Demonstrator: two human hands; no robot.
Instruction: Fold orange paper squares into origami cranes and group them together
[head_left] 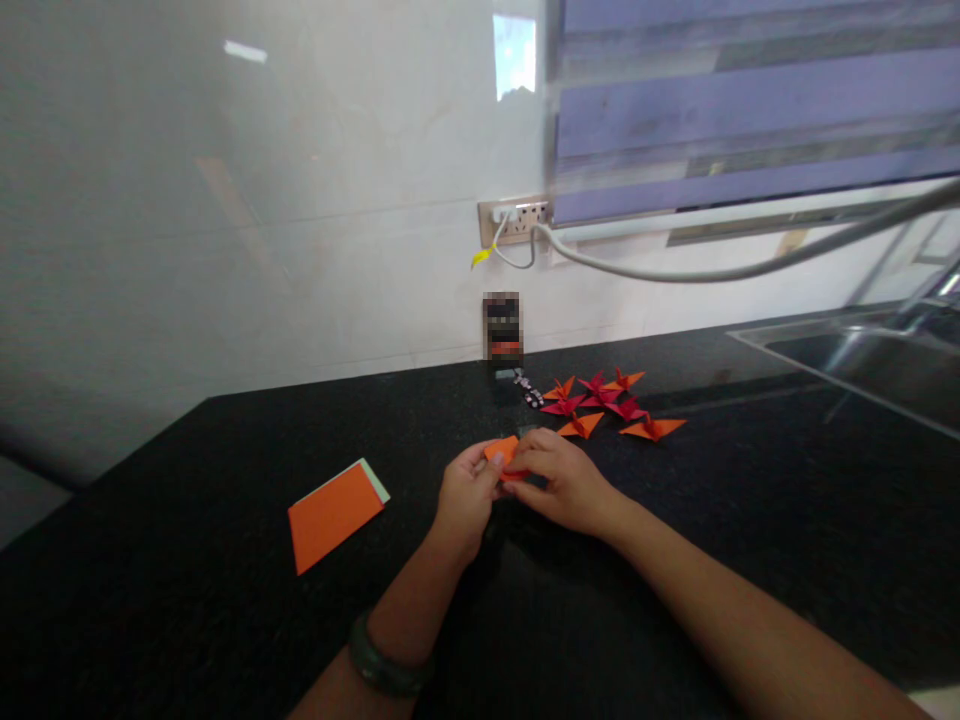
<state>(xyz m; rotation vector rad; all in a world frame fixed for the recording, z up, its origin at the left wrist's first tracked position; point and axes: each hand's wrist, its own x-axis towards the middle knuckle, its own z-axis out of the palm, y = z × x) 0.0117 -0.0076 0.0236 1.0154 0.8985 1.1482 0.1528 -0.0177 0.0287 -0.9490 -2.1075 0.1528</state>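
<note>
Both my hands meet over the black countertop around a small folded orange paper. My left hand pinches its left side with thumb and fingers closed on it. My right hand covers its right side, fingers pressed together on the paper. Most of the paper is hidden between the fingers. A dark bangle sits on my left wrist.
A stack of orange paper sheets lies to the left. Several folded orange and red paper cranes sit behind my hands. A small dark object leans against the wall under a socket with cables. A sink is at right.
</note>
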